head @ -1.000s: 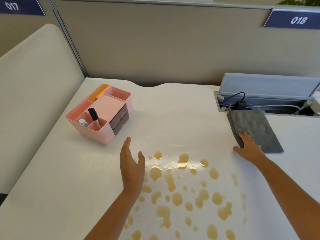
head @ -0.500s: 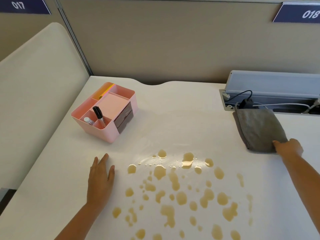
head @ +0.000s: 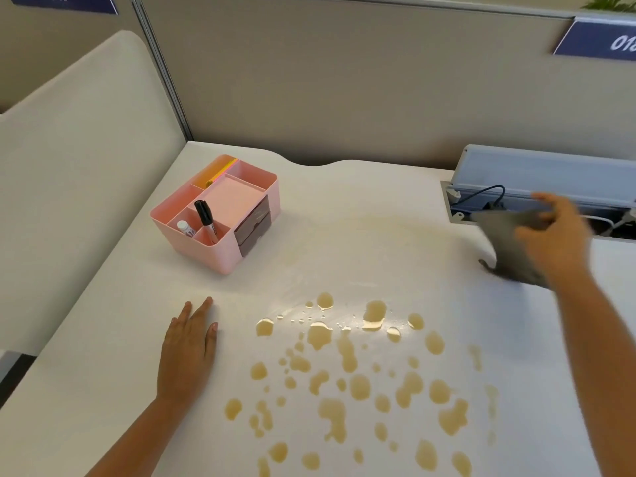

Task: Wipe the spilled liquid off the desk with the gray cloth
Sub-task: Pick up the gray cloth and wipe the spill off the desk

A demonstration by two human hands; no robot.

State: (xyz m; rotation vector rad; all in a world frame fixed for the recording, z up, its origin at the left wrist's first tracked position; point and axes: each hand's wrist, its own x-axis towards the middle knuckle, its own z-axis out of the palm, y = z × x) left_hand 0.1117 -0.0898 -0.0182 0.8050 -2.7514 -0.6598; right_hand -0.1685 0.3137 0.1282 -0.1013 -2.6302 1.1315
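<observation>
Tan spilled liquid [head: 347, 376] lies in many drops and blotches across the front middle of the white desk [head: 344, 242]. My right hand [head: 554, 235] grips the gray cloth [head: 506, 242] at the right side of the desk; the cloth is lifted and hangs tilted, blurred, its lower corner near the desk top. My left hand [head: 187, 352] rests flat on the desk, palm down, fingers together, just left of the spill.
A pink desk organizer [head: 220, 215] with a black marker [head: 204, 215] stands at the back left. An open gray cable tray [head: 550, 187] with cables sits at the back right. Partition walls [head: 344, 80] close off the back and left.
My right hand has taken hold of the cloth and raised it off the desk, where it lay flat before. My left hand has stayed flat beside the spill.
</observation>
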